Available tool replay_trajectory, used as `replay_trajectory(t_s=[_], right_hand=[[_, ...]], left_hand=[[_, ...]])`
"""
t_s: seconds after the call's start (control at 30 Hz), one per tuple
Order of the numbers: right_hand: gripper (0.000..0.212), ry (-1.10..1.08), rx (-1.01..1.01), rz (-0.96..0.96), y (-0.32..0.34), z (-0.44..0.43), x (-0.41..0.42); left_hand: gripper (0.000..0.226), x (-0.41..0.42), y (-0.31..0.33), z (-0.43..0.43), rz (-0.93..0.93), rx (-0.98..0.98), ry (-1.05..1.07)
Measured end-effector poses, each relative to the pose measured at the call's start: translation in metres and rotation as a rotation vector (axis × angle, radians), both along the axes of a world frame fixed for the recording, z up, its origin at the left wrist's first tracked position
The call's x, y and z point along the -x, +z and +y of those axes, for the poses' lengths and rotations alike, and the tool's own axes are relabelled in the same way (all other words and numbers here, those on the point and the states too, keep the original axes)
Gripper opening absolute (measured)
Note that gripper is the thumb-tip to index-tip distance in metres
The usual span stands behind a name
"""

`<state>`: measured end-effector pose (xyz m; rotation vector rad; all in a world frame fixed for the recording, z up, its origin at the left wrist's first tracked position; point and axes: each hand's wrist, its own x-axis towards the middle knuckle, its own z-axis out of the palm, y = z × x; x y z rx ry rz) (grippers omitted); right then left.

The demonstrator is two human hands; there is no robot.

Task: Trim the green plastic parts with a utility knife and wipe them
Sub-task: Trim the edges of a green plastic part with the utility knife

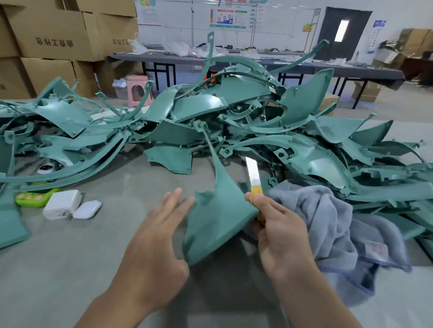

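Nearest me, the left grip (pixel 156 236) is released, with the fingers straight and the tips at the left edge of the green part (pixel 215 219) (touching or just shy, I cannot tell). The right grip (pixel 279 232) is clenched round the yellow handle of the utility knife (pixel 253 178), and its thumb seems to pin the part's right corner too. The part sits low in the centre of the frame, raised between both grips above the surface (pixel 79 269). Its thin tail reaches up-frame to the pile (pixel 238 109) of green parts. A grey towel (pixel 333 220) lies just right of the knife, and a white charger (pixel 63 203) lies at lower left. Cardboard boxes (pixel 54 30) fill the upper left.

My worries from here:
- **Slipping blade:** the blade stands far out of the handle, so a hard stroke could flex it or make it skip off the edge toward those straight left fingers.
- **Loose hold:** one grip carries both knife and part, so the part may twist.
- **Snagged tail:** the tail could catch in the pile and jerk the cut.
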<state>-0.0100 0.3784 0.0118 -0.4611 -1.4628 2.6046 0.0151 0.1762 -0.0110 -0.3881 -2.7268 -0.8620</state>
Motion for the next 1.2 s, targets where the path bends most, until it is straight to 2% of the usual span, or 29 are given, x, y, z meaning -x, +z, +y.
replay_trajectory(t_s=[0.1,0.27,0.37,0.47,0.57,0.63,0.7,0.77,0.83,0.9,0.97,1.03,1.07,1.13,1.2], right_hand=[[0.026,-0.046,-0.035,-0.011,-0.001,-0.004,-0.001],[0.024,0.002,-0.097,0.054,-0.001,-0.011,-0.006],[0.016,0.125,-0.092,0.18,-0.002,-0.022,-0.011],[0.024,0.173,-0.121,0.216,-0.004,-0.024,-0.012],[0.016,0.166,-0.278,0.243,-0.007,-0.019,-0.01],[0.018,0.154,-0.418,0.304,-0.005,-0.018,-0.011],[0.02,0.179,-0.568,0.392,-0.005,-0.02,-0.013],[0.027,0.218,-0.737,0.406,-0.008,-0.024,-0.017],[0.038,0.194,-0.943,0.368,-0.011,-0.029,-0.02],[0.04,0.041,-1.102,0.263,-0.011,-0.025,-0.013],[0.041,-0.155,-1.154,0.09,-0.007,-0.012,-0.002],[0.038,-0.224,-1.104,0.091,-0.003,0.002,0.003],[0.038,-0.159,-1.03,0.196,-0.002,0.005,0.003],[0.035,0.111,-0.878,0.427,0.0,0.003,-0.005],[0.037,0.297,-0.904,0.483,-0.001,-0.002,-0.008]], left_hand=[[0.107,-0.002,0.002,0.006,-0.149,0.014,-0.156],[0.106,-0.002,0.003,0.006,-0.27,-0.259,-0.247],[0.089,-0.002,-0.004,0.017,-0.097,-0.212,-0.178],[0.058,0.011,-0.014,0.013,0.118,-0.206,-0.039],[0.023,0.019,-0.014,0.0,0.185,-0.364,0.068],[0.019,0.021,-0.013,-0.005,0.171,-0.438,0.095],[0.024,0.02,-0.013,-0.007,0.165,-0.41,0.097],[0.018,0.022,-0.016,-0.007,0.14,-0.389,0.095],[0.015,0.022,-0.017,-0.01,0.135,-0.394,0.096],[0.014,0.023,-0.019,-0.012,0.132,-0.405,0.097],[0.016,0.022,-0.018,-0.013,0.121,-0.405,0.083],[0.022,0.021,-0.017,-0.012,0.11,-0.399,0.062],[0.024,0.02,-0.016,-0.012,0.108,-0.395,0.056],[0.023,0.022,-0.016,-0.014,0.073,-0.429,0.057],[0.017,0.025,-0.017,-0.018,-0.002,-0.503,0.046]])
